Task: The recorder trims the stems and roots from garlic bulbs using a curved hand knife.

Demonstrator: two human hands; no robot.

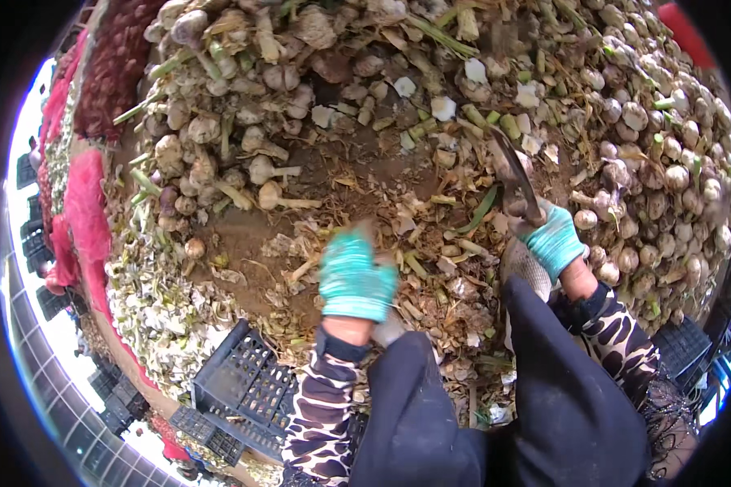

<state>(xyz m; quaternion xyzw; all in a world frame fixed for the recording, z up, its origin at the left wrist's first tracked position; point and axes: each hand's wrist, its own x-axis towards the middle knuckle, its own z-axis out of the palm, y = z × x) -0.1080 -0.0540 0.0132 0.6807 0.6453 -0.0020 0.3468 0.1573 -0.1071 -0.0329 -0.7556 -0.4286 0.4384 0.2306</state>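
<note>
My right hand [551,234], in a teal knit glove, grips a curved blade like a sickle [519,173] near my right shoe [524,265]. The blade points up and away from me. Motion blurs my left hand [356,277], gloved alike, above dry garlic skins and cut stems [402,210]. Whether its fingers hold anything cannot be made out. Garlic bulbs with stems, one of them a small bulb [270,195], lie beyond my left hand. To the right spreads a large heap of garlic bulbs [652,176], many with short stems.
A black plastic crate [243,377] stands by my left forearm, beside pale garlic peelings [164,322]. Filled red mesh sacks [113,67] and loose pink netting [88,207] line the left side. Another dark crate [682,347] is at right. My knees [411,395] flank the work area.
</note>
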